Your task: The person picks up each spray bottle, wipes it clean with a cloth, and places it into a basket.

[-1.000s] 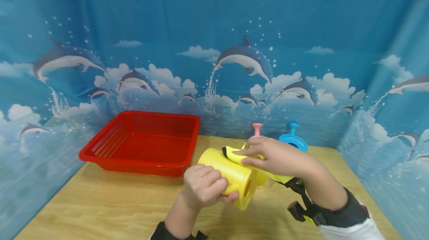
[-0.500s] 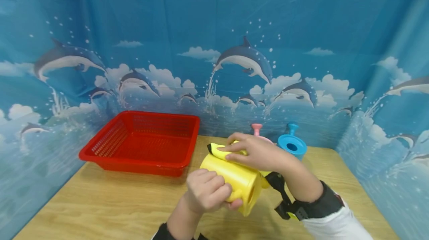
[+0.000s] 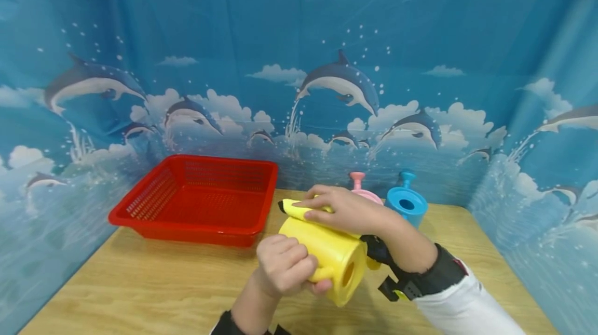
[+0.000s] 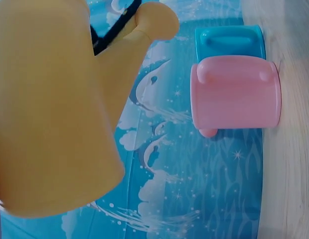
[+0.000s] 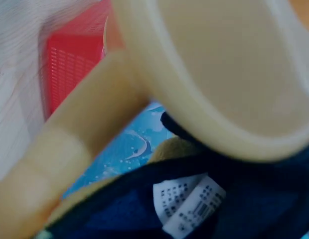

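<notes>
A yellow watering can (image 3: 322,246) is held tilted above the table, the round opening at its end facing right and towards me. My left hand (image 3: 285,267) grips its handle. My right hand (image 3: 338,208) holds a yellow cloth (image 3: 293,209) with a black edge against the can's upper side, fingers spread along it. In the left wrist view, the can's body (image 4: 55,114) and spout (image 4: 122,69) fill the left part. The right wrist view shows the can's pale rim (image 5: 169,74) close up, plus the cloth's dark side with a white label (image 5: 187,201).
A red plastic basket (image 3: 187,228) stands at the back left of the wooden table (image 3: 140,283). Behind my right hand are a pink watering can (image 3: 369,196) and a blue watering can (image 3: 407,201). A dolphin-printed curtain (image 3: 299,39) closes off the back and sides.
My right hand has slid the cloth left along the can's upper side, uncovering more of the blue and pink cans. The yellow can has turned slightly, its open end a little lower.
</notes>
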A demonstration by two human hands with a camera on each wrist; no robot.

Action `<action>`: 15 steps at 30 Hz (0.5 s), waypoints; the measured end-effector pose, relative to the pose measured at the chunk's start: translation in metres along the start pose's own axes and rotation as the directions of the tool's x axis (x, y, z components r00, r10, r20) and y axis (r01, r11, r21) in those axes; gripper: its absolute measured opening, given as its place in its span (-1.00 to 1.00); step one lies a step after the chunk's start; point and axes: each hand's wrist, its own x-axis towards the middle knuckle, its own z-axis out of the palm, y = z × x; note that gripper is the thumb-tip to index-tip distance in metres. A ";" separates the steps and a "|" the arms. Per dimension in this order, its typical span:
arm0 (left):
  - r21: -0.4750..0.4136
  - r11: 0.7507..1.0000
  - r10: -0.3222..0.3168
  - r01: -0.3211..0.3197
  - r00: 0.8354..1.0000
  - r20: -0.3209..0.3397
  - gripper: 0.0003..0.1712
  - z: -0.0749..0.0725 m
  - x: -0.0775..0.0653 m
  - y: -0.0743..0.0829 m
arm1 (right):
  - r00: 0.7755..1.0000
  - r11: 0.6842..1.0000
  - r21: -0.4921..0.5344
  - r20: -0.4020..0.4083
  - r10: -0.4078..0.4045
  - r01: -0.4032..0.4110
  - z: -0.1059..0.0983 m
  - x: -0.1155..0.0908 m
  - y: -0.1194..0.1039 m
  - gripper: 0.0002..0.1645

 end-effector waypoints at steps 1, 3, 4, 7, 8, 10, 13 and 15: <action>0.005 1.000 -0.002 0.002 1.000 -0.006 -0.42 0.000 -0.001 -0.001 | 1.000 1.000 -0.002 0.000 0.005 -0.005 -0.001 -0.002 0.001 -0.57; 0.015 1.000 -0.005 0.005 1.000 -0.019 -0.42 -0.001 -0.002 -0.004 | 1.000 1.000 -0.015 -0.002 0.013 -0.013 -0.002 -0.007 0.002 -0.57; 0.021 1.000 -0.007 0.007 1.000 -0.027 -0.42 -0.002 -0.003 -0.006 | 1.000 1.000 -0.019 -0.004 0.015 -0.015 -0.003 -0.009 0.002 -0.57; 0.035 0.999 -0.001 0.003 0.999 -0.050 -0.42 -0.002 -0.005 -0.009 | 1.000 1.000 -0.012 0.001 0.022 -0.022 -0.007 -0.017 0.002 -0.58; 0.037 0.999 -0.001 0.003 0.998 -0.055 -0.42 -0.003 -0.005 -0.010 | 1.000 1.000 -0.008 0.004 0.024 -0.024 -0.007 -0.019 0.003 -0.58; 0.040 0.999 -0.004 0.006 0.998 -0.063 -0.42 -0.003 -0.005 -0.012 | 1.000 1.000 0.001 0.004 0.019 -0.019 -0.009 -0.025 0.003 -0.57; 0.038 0.999 -0.007 0.010 0.998 -0.069 -0.42 -0.004 -0.002 -0.014 | 1.000 1.000 0.001 -0.002 0.018 -0.018 -0.012 -0.035 0.005 -0.56; 0.035 0.999 -0.007 0.009 0.997 -0.077 -0.42 -0.004 0.000 -0.015 | 1.000 1.000 -0.007 -0.013 0.019 -0.019 -0.014 -0.042 0.005 -0.55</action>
